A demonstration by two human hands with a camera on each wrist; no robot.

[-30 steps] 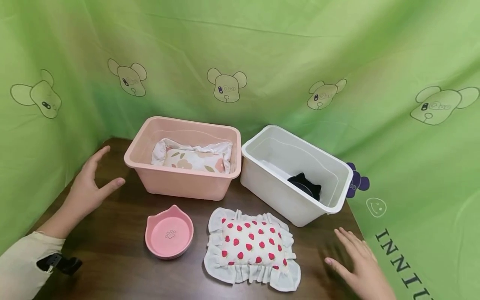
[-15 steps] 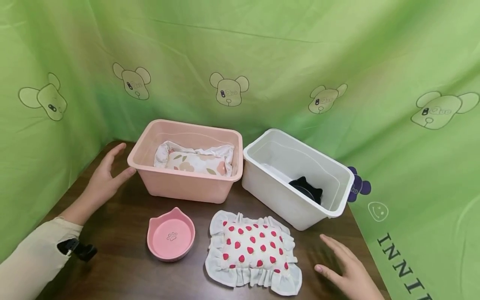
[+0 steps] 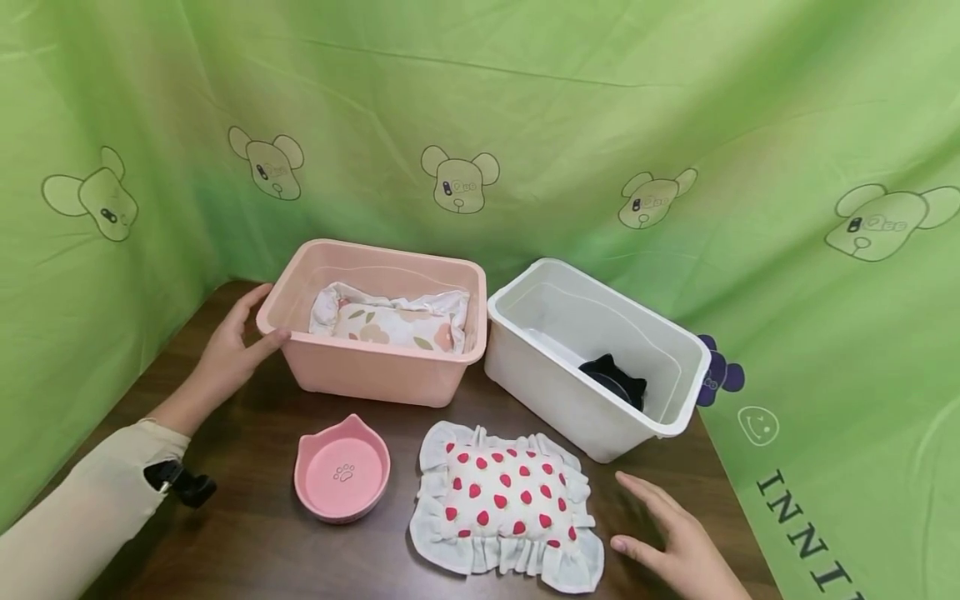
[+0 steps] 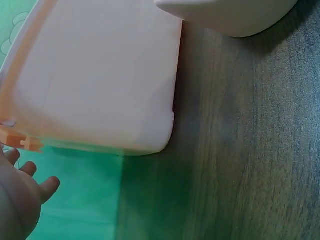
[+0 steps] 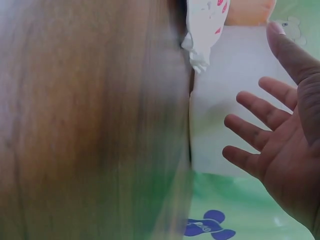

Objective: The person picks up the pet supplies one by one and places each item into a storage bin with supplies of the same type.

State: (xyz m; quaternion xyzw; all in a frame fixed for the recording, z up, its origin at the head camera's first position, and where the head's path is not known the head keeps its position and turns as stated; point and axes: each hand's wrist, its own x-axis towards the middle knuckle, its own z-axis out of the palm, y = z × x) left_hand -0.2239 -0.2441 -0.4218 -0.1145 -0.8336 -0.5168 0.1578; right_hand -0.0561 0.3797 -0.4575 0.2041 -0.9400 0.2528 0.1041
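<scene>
In the head view my left hand [image 3: 232, 354] is at the left end of a pink plastic bin [image 3: 375, 372], thumb and fingers spread around its corner. Whether they touch the rim I cannot tell. A floral ruffled cushion [image 3: 393, 327] lies inside that bin. My right hand [image 3: 675, 537], fingers extended and holding nothing, hovers right of a ruffled strawberry-print cushion [image 3: 506, 492]. The right wrist view shows the same hand [image 5: 285, 150] with spread fingers before the white bin [image 5: 225, 125]. A pink cat-eared bowl [image 3: 341, 471] sits left of the strawberry cushion.
The white bin stands at an angle beside the pink one, with a black cat-eared bowl [image 3: 613, 382] in its right end. Everything rests on a dark wooden table [image 3: 247, 500]. A green printed curtain [image 3: 540, 100] hangs close behind and at both sides.
My left hand has moved right, up to the end of the pink bin. My right hand has shifted left toward the strawberry cushion. The bins, bowls and cushions stay in place.
</scene>
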